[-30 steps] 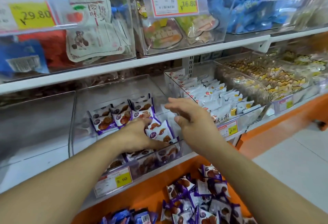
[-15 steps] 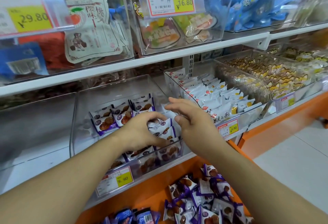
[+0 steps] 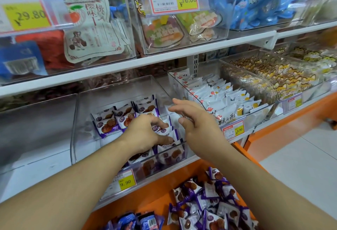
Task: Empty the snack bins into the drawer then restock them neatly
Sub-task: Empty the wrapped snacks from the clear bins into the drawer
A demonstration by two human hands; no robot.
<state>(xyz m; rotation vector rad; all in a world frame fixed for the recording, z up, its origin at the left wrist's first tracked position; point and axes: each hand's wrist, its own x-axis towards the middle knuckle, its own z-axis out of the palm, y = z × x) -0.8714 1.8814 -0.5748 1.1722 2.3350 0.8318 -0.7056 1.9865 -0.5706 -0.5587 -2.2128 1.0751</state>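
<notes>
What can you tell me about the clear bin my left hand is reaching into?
The clear bin looks like transparent hard plastic, open on top with a low front wall, sitting on the white middle shelf. A yellow 9.90 price tag hangs on its front. Purple-and-white snack packets stand in rows inside, leaving bare floor at left. The left hand grips packets near the front; the right hand hovers open above its right side.

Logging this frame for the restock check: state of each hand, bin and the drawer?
left hand: gripping purple packets in the bin
right hand: open, fingers straight, holding nothing
middle bin: partly filled
purple packets: neat rows at back
drawer: open, loose packets inside
</notes>
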